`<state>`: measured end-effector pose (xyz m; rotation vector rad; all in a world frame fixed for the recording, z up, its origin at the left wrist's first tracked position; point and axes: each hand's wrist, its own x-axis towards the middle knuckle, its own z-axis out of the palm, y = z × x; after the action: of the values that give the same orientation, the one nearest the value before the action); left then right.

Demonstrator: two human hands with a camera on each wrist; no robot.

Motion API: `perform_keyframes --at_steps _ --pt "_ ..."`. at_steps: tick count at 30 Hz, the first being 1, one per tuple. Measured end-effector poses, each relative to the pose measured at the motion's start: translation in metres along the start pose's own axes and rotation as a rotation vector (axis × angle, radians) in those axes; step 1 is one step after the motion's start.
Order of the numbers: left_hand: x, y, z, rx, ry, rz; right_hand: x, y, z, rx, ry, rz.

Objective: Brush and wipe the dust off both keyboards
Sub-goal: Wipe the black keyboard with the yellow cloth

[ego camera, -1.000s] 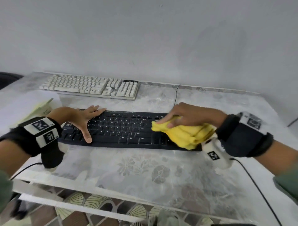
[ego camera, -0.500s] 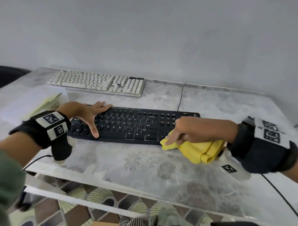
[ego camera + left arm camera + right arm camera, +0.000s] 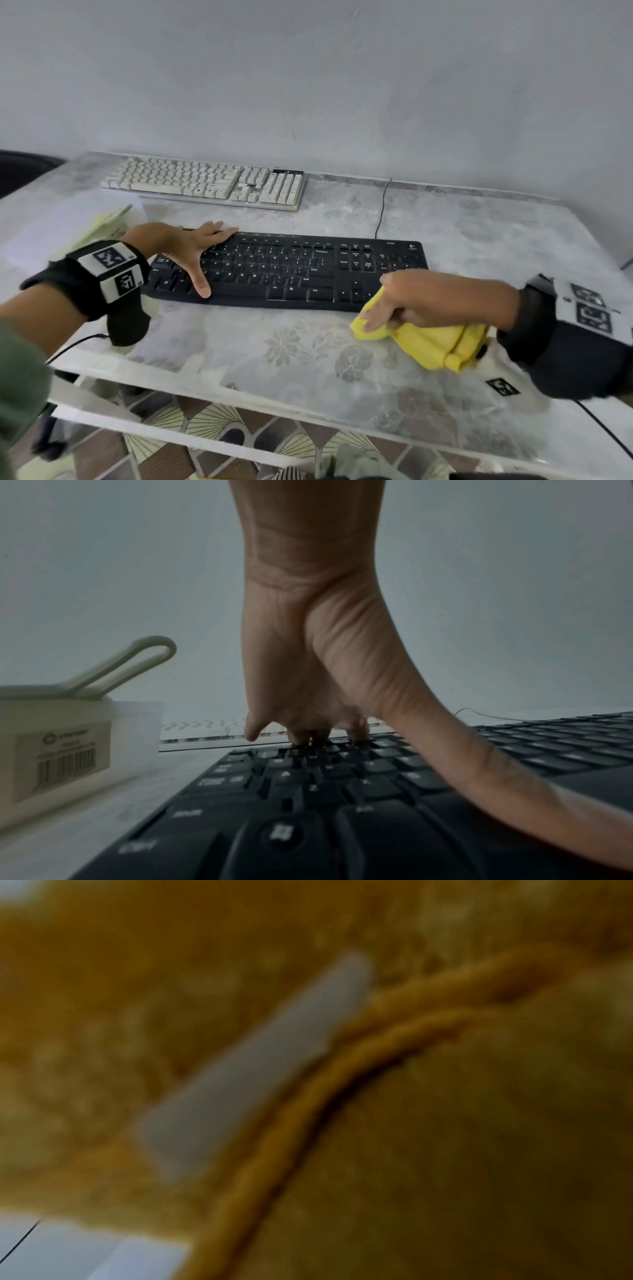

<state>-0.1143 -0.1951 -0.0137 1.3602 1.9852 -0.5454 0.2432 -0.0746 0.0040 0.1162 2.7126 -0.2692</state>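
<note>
A black keyboard [image 3: 308, 270] lies across the middle of the marbled table [image 3: 274, 349]. My left hand [image 3: 191, 250] rests flat on its left end, fingers spread over the keys [image 3: 342, 775] and thumb near the front edge. My right hand [image 3: 418, 301] grips a bunched yellow cloth [image 3: 435, 346] just off the keyboard's front right corner, on the table. The cloth [image 3: 445, 1150] fills the right wrist view, blurred. A white keyboard [image 3: 205, 183] sits at the back left by the wall.
A pale green box with a label [image 3: 58, 750] and a looped handle [image 3: 137, 658] stands left of the black keyboard, on white paper [image 3: 51, 222]. The keyboard's cable [image 3: 382, 209] runs to the wall. The table's front edge [image 3: 239, 394] is close below my hands.
My right hand has dragged the yellow cloth from the keys at the keyboard's right part down and off the front edge onto the table. The left hand has stayed put.
</note>
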Motion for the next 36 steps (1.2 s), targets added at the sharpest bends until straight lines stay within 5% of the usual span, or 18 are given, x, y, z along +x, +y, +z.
perform_keyframes --at_steps 4,11,15,17,22,27,36 --pt "-0.001 0.0 0.001 -0.008 -0.002 0.003 0.029 0.007 -0.006 -0.046 0.227 -0.033" --pt "-0.002 0.002 0.001 -0.004 0.001 0.016 0.022 0.014 0.026 -0.36 0.075 0.062" --pt "-0.002 0.002 0.002 0.002 0.004 0.014 -0.01 0.028 0.009 0.034 -0.05 0.056" --pt "-0.002 0.003 0.0 0.002 -0.001 0.013 -0.021 0.041 -0.016 0.311 0.041 0.068" --pt "0.001 0.004 0.0 0.035 0.002 0.012 0.005 0.072 -0.038 0.348 0.443 0.436" --pt "0.006 -0.002 0.002 0.022 0.019 0.018 0.033 0.059 -0.005 0.285 0.345 0.534" --pt "0.002 0.0 0.002 0.002 0.016 0.025 -0.034 0.001 0.016 0.192 0.12 0.389"
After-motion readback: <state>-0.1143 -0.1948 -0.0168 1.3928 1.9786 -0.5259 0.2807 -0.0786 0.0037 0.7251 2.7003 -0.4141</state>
